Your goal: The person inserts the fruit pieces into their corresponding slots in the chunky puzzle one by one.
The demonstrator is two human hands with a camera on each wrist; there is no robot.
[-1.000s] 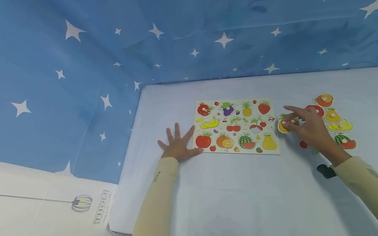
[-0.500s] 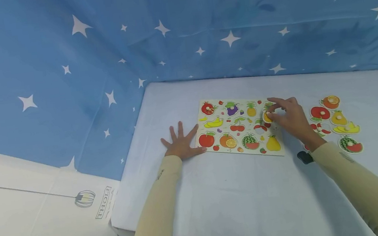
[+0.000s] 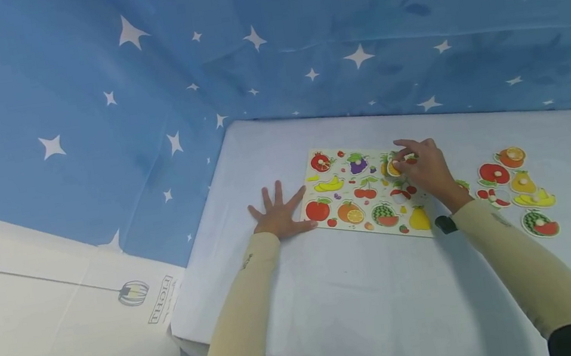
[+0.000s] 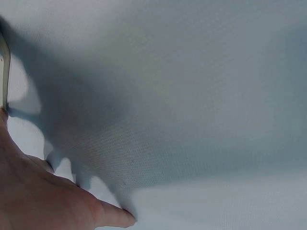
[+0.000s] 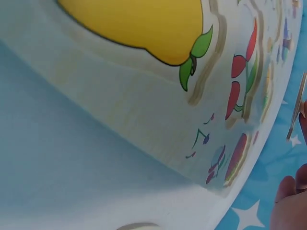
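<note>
A cream puzzle board with colourful fruit pictures lies on the white-covered table. My left hand lies spread flat at its left side, with thumb and index fingertip at the board's edge. In the left wrist view the left hand shows with its fingers stretched over the cloth. My right hand pinches a yellow-orange fruit puzzle piece by its upper side, over the board's top right, beside the printed pineapple. In the right wrist view, the piece appears edge-on at the fingertips, raised off the board.
Loose fruit pieces lie right of the board: an orange, a red round fruit, a pear, bananas, a watermelon and cherries. A blue star-patterned curtain hangs behind the table.
My right hand has carried the fruit piece leftward from the loose pieces to over the board's top right. My left hand stays spread at the board's left edge. The head view has shifted slightly.
</note>
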